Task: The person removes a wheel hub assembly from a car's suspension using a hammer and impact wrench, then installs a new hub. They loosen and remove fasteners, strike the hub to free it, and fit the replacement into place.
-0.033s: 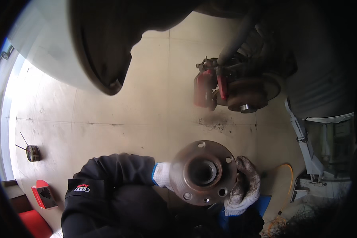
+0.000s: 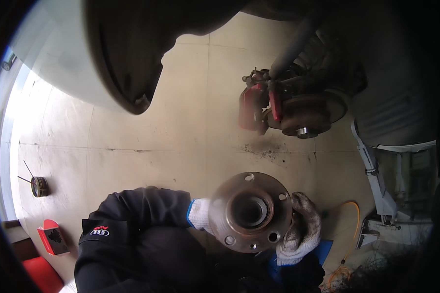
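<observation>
A round metal wheel hub point(image 2: 278, 219) with a flange, several bolt holes and a wide central bore faces up in front of my body. My right hand point(image 2: 303, 229), in a white knitted glove with dirty fingers, curls around its right edge. At the left rim, my left hand point(image 2: 199, 214) shows only its white glove and blue cuff. The flange covers the left fingers, but the hand supports the hub from behind.
Ahead to the right hangs a brake assembly with a rusty disc point(image 2: 305, 115) and a red caliper point(image 2: 252, 107). A lift arm point(image 2: 376, 171) stands at right, near an orange hose point(image 2: 358, 219). On the left floor are a red box point(image 2: 54, 239) and a dark round container point(image 2: 40, 186).
</observation>
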The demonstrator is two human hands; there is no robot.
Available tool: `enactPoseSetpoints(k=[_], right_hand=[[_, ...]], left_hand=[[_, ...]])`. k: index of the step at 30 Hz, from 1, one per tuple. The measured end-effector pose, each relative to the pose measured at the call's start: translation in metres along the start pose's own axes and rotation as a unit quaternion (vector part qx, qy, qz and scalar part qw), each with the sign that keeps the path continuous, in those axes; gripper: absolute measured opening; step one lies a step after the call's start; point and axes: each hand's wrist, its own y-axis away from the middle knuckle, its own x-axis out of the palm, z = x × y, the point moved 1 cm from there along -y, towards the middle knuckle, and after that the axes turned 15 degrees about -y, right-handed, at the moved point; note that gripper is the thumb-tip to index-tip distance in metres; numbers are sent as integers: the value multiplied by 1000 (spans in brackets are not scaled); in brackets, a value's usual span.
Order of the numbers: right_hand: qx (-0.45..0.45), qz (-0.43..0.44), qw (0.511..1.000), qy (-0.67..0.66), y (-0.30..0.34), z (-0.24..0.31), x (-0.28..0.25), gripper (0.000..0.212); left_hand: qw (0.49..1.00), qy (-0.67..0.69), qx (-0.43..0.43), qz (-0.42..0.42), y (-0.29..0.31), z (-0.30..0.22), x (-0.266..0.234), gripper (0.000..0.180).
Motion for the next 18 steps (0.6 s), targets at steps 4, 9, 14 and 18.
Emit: enactPoseSetpoints(k=[4,9,14,18], right_hand=[[-114,88,981,131,12,-5,-10,70],[-99,183,978,2,13,-12,-6,68],[82,230,957,-159,4,-7,3,68],[-120,376,911,122,-4,-1,-6,57]], left_hand=[[998,45,15,32,12,5,2,62],[995,81,22,58,29,3,-1,66],[993,91,36,66,30,5,-4,71],[992,97,49,61,25,9,-4,75]])
